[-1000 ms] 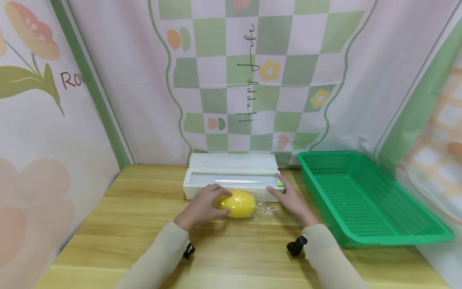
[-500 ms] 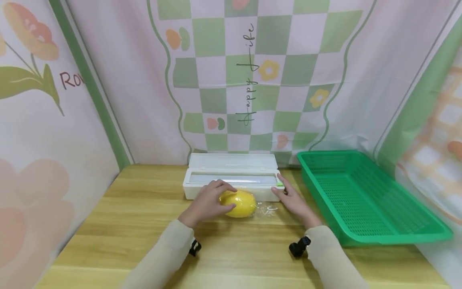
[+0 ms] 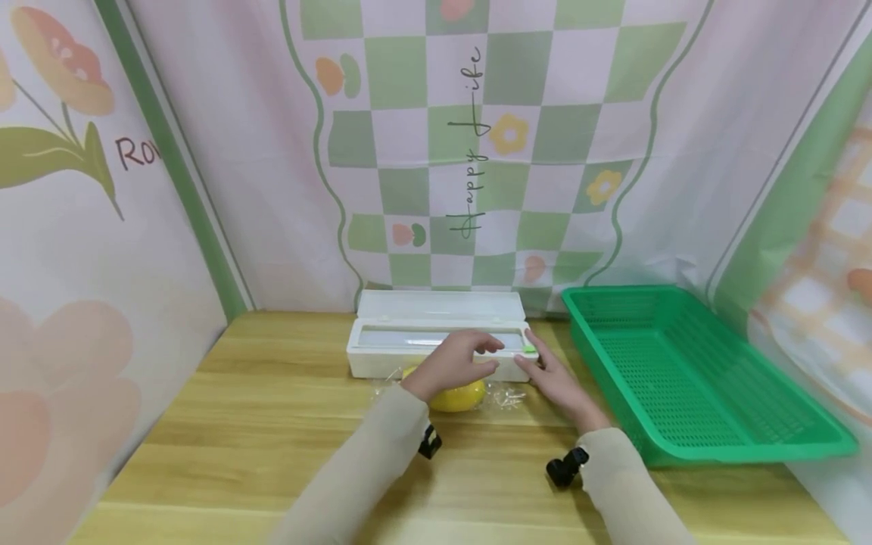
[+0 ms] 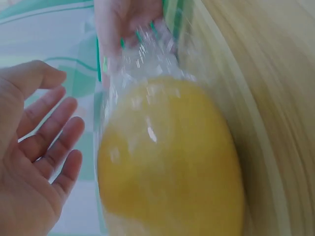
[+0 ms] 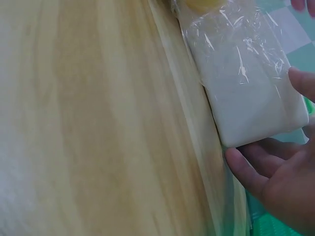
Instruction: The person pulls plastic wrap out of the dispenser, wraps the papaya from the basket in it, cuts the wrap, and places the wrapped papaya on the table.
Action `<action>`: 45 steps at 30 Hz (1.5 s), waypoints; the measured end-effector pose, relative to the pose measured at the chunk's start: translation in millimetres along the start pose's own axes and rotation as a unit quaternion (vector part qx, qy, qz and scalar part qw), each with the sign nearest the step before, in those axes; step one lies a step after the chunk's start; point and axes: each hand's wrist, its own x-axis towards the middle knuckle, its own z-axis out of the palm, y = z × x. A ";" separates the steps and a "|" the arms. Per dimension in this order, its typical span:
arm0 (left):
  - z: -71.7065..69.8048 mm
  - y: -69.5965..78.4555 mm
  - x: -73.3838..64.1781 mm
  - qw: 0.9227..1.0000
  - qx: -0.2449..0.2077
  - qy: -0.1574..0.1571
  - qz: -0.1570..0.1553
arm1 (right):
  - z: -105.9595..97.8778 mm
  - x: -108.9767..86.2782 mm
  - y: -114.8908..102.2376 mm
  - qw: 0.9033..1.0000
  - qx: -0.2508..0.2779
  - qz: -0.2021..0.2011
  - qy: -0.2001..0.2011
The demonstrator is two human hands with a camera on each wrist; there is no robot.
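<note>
A yellow oval object (image 3: 465, 398), smooth and lemon-like, lies on the table wrapped in clear cling film (image 3: 507, 396). Crumpled film sticks out at both of its ends. Behind it stands a white cling film dispenser (image 3: 371, 366) with its lid raised and a green slider (image 3: 529, 349) at the right. My left hand (image 3: 455, 363) hovers above the yellow object, fingers loosely bent and holding nothing; the left wrist view shows a gap between them. My right hand (image 5: 283, 179) grips the dispenser's right end, thumb and fingers around the corner.
To the right sits a large green plastic basket (image 3: 654, 446) with perforated sides. The wooden table (image 3: 259, 424) ends at a patterned cloth backdrop (image 3: 456, 189) behind the dispenser. Both wrists wear a small black camera (image 3: 567, 467).
My left hand has let go of the wrapped yellow object's left end and moved right above it. The right hand has shifted slightly right and stays on the dispenser's end.
</note>
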 end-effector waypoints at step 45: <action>49.0 41.0 66.3 0.927 0.316 0.022 -0.198 | -4.7 1.5 -1.6 0.999 0.023 -0.027 -0.018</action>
